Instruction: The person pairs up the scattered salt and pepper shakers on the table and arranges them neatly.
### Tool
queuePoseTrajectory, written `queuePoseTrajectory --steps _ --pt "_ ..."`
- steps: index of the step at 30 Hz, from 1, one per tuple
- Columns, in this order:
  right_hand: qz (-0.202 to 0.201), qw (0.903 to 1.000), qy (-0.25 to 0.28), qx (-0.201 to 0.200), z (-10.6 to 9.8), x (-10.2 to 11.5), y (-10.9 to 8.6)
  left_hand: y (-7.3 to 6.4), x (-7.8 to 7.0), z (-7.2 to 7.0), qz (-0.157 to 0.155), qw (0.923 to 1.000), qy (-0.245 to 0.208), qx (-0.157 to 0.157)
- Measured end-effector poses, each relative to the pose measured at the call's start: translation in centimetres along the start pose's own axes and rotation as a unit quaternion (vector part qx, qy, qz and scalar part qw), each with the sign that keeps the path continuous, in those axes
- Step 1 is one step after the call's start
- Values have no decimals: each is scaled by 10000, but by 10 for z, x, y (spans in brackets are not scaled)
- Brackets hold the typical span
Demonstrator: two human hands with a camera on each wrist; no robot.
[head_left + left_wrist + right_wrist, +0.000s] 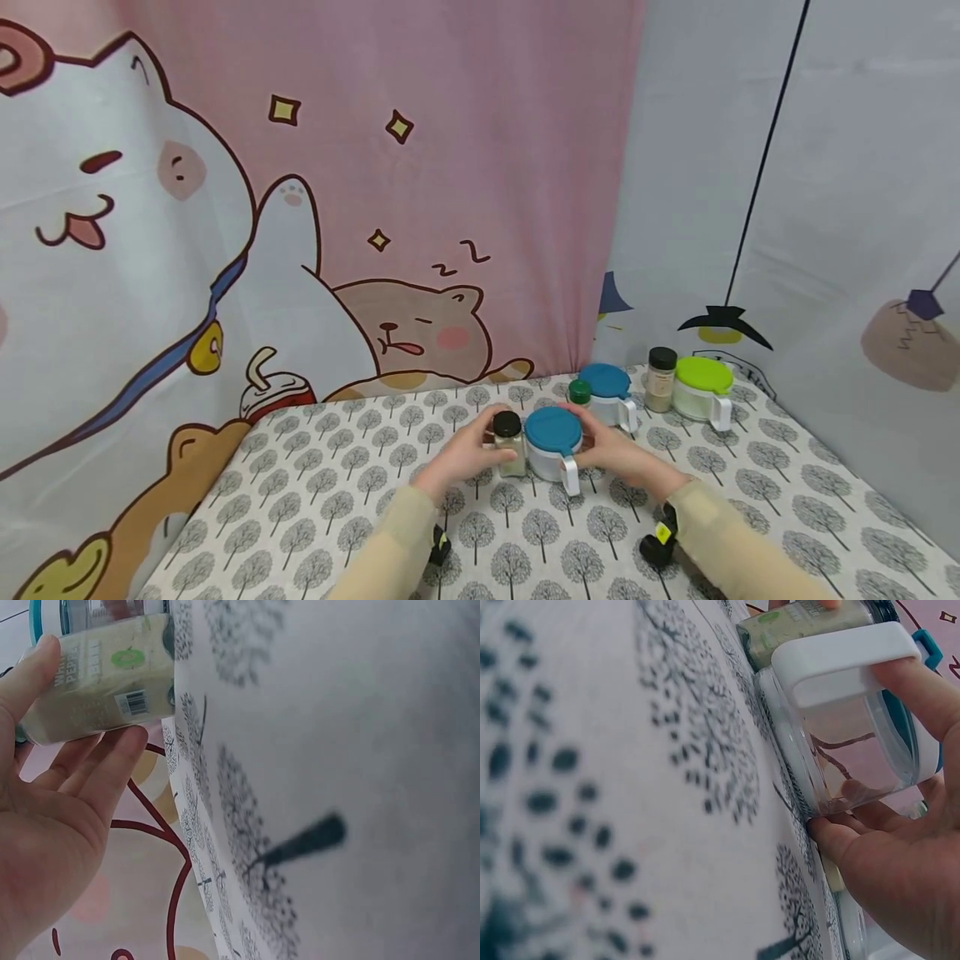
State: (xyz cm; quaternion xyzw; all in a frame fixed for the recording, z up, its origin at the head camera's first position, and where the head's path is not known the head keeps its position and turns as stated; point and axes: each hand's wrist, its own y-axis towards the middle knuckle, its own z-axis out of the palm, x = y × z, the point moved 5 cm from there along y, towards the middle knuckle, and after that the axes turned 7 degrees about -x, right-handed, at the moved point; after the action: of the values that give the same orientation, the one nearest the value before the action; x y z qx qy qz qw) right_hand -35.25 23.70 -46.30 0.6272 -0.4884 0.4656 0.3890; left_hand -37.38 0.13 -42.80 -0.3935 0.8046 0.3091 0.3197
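We see both arms reach forward in cream sleeves [393,537], palms facing inward. Our left hand [472,447] grips a squarish, clear bottle [512,463] of pale powder, black-capped, thumb and fingers parted just to its width. Our right hand [604,448] spreads wider, fingers curved round a clear, rounded jar [542,462] with a smooth blue lid [553,429] and white loop handle [571,477]. Bottle and jar stand upright, side by side, on a tree-printed cloth [322,500].

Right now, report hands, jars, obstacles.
Left hand gripping front black-capped jar; right hand gripping front blue-lidded jar. Both upright, side by side. Possible obstacle: green-capped container beyond right hand.
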Motion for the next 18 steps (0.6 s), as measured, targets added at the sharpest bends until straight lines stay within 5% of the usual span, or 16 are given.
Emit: queuePoseTrajectory --steps 18 --pt "-29 9996 254 86 17 3 5 -8 11 -14 -126 9999 39 -25"
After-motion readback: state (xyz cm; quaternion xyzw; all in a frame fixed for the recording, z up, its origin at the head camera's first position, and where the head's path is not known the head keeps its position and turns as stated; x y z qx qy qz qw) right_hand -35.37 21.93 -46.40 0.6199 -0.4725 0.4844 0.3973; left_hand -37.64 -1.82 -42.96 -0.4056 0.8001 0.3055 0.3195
